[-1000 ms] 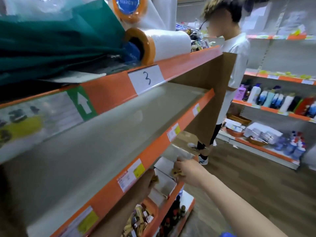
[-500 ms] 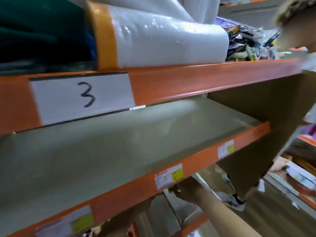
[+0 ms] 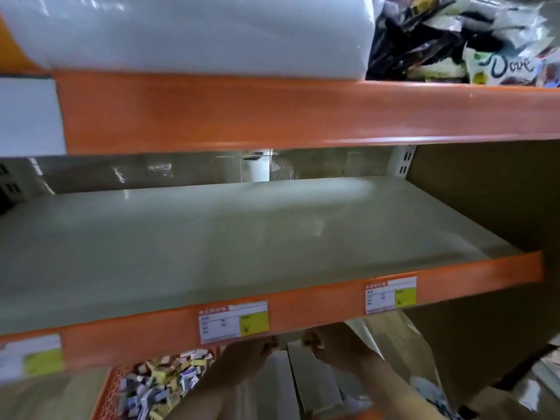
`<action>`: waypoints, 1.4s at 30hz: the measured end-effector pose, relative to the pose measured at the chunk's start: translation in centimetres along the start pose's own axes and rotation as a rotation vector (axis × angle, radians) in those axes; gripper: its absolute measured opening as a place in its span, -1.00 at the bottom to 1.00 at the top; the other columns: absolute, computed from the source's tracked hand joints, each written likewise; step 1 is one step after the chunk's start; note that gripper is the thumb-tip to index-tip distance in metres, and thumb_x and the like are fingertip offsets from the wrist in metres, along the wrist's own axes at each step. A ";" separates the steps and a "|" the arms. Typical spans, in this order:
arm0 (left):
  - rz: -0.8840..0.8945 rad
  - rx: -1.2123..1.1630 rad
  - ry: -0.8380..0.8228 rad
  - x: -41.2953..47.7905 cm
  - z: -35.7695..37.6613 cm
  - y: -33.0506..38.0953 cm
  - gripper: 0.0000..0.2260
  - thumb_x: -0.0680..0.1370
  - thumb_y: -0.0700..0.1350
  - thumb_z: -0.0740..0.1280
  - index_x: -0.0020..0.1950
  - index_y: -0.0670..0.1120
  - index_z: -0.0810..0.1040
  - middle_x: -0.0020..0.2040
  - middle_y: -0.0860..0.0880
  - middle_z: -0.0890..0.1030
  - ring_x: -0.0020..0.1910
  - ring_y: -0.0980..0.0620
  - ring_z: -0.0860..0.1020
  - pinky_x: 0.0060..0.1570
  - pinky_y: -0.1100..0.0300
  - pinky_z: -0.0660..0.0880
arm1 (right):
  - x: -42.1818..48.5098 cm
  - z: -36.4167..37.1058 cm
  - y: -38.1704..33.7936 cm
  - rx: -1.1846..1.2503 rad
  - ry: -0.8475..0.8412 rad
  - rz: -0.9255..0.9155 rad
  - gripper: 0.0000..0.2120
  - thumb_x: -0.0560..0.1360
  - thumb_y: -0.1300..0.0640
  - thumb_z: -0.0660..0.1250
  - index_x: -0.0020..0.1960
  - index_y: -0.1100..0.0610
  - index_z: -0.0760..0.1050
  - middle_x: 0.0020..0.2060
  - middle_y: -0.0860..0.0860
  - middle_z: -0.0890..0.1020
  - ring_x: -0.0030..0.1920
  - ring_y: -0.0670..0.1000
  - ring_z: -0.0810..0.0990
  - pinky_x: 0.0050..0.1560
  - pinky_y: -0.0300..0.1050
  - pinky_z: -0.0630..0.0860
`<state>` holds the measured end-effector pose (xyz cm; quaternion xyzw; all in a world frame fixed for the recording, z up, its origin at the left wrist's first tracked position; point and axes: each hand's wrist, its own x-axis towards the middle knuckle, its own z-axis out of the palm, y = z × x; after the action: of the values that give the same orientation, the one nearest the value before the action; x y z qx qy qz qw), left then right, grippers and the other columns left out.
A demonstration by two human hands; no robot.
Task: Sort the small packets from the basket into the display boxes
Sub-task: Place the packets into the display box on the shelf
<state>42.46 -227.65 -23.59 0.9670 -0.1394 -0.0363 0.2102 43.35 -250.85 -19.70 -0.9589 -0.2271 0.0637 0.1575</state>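
Observation:
An orange mesh basket (image 3: 104,392) at the lower left holds a heap of small yellow, white and blue packets (image 3: 163,380). To its right stand white display boxes (image 3: 315,384) on the lower shelf. My left hand (image 3: 242,360) reaches over the boxes and pinches a small yellowish packet (image 3: 271,347) at its fingertips. My right hand (image 3: 339,350) is just to the right and pinches another small yellow packet (image 3: 312,341). Both hands sit right under the orange shelf edge (image 3: 303,304), which hides the backs of the boxes.
A bare grey shelf (image 3: 242,237) fills the middle of the view, with price tags (image 3: 233,321) on its front lip. Above it lie a white plastic roll (image 3: 197,31) and chocolate bags (image 3: 485,50). A brown cardboard panel (image 3: 485,207) closes off the right side.
My head has swung left and closer to the shelves, so the aisle and the other person are out of view. Both hands stay over the boxes, now nearer each other.

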 end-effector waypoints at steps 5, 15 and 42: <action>0.209 0.183 0.102 1.0 0.6 0.7 -0.86 0.43 -0.03 0.28 -0.09 -0.04 0.56 -0.15 -0.02 0.61 -0.14 -0.02 0.61 -0.13 0.18 0.48 | 1.3 2.0 1.4 -0.163 0.019 -0.056 -0.80 0.43 0.17 0.26 0.03 0.20 0.50 0.04 0.10 0.52 0.07 0.10 0.48 -0.02 -0.12 0.35; 0.169 0.249 0.238 0.5 9.7 -3.5 -0.77 0.50 -0.03 0.20 0.03 -0.05 0.59 -0.01 -0.05 0.58 -0.03 -0.09 0.57 0.02 0.16 0.36 | 3.3 11.1 6.2 -0.124 0.125 -0.153 -0.92 0.40 0.17 0.31 -0.17 0.20 0.50 -0.13 0.09 0.51 -0.12 0.10 0.51 -0.09 0.05 0.47; 0.037 0.287 0.252 -2.1 10.9 -4.5 -0.76 0.59 -0.03 0.19 0.23 0.01 0.48 0.19 0.03 0.48 0.14 0.05 0.45 0.15 0.27 0.23 | 6.6 17.2 8.4 -0.212 0.086 0.010 -0.94 0.54 0.17 0.24 -0.01 0.04 0.42 -0.27 -0.12 0.37 -0.10 -0.12 0.40 -0.15 -0.34 0.33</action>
<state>40.17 -227.45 -35.33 0.9812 -0.1333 0.1091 0.0866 49.37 -250.22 -39.01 -0.9732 -0.2208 -0.0010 0.0645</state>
